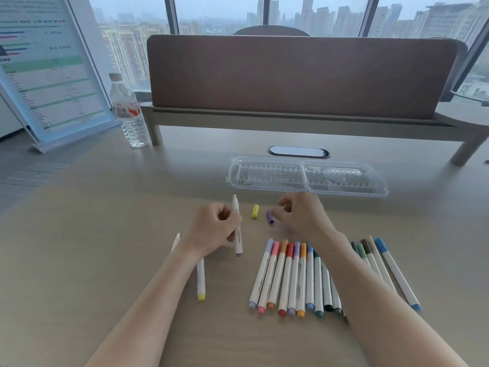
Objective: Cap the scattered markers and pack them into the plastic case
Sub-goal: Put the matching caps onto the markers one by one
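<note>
Just beside the right hand (pixel 301 215) fingertips lies the purple cap (pixel 270 217)

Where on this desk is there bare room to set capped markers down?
Bare desk lies left of the yellow-ended marker, and right of the blue-capped marker. Crowded: between the hands, around the loose yellow cap, and the marker row.

A water bottle (pixel 128 112) stands beside a tilted display board (pixel 50 67).
</note>
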Demonstrator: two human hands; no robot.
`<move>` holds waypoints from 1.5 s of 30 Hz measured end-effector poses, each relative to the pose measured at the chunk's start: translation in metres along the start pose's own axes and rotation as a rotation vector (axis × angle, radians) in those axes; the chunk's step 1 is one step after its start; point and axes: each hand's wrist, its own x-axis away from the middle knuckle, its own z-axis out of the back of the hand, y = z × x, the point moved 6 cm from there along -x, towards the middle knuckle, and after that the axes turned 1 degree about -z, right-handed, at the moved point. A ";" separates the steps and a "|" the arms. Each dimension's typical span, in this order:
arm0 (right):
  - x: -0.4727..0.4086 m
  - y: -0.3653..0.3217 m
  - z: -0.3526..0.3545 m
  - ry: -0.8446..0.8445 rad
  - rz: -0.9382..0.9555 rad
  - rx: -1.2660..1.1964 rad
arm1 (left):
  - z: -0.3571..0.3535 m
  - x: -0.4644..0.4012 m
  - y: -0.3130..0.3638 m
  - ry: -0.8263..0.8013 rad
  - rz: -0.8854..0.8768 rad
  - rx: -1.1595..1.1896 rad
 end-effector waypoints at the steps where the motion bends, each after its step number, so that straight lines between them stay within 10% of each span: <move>1: -0.005 -0.003 -0.006 -0.018 -0.001 0.030 | 0.003 0.000 -0.003 0.004 0.007 0.025; 14: 0.010 -0.008 -0.009 -0.029 0.035 0.161 | -0.005 0.005 -0.004 -0.144 -0.035 0.138; 24: 0.032 0.020 0.018 -0.019 -0.120 -0.896 | -0.015 0.005 -0.007 -0.218 -0.107 0.201; 45: 0.039 -0.010 0.014 -0.112 0.049 -0.813 | -0.010 0.010 0.007 -0.146 -0.178 0.242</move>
